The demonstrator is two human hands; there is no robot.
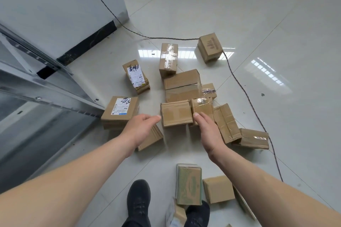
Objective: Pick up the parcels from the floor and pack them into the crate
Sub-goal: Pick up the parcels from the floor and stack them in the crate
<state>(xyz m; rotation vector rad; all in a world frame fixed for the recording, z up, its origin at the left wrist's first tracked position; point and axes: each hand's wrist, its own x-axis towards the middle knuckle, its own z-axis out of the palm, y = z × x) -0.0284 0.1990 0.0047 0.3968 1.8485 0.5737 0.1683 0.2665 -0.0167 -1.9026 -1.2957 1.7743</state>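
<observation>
Several brown cardboard parcels lie scattered on the pale tiled floor. A small square parcel (176,113) sits between my hands. My left hand (141,128) reaches toward its left side with straight fingers, the fingertips just short of the box. On the other side, my right hand (207,131) has its thumb at the parcel's right edge; its other fingers are hidden. A labelled parcel (120,111) lies to the left, and another labelled one (136,76) farther back. No crate is visible.
A metal frame with glass panels (46,86) fills the left side. A black cable (245,92) runs across the floor behind and right of the parcels. My dark shoes (138,202) stand at the bottom, beside a green-printed parcel (189,184) and a plain one (218,189).
</observation>
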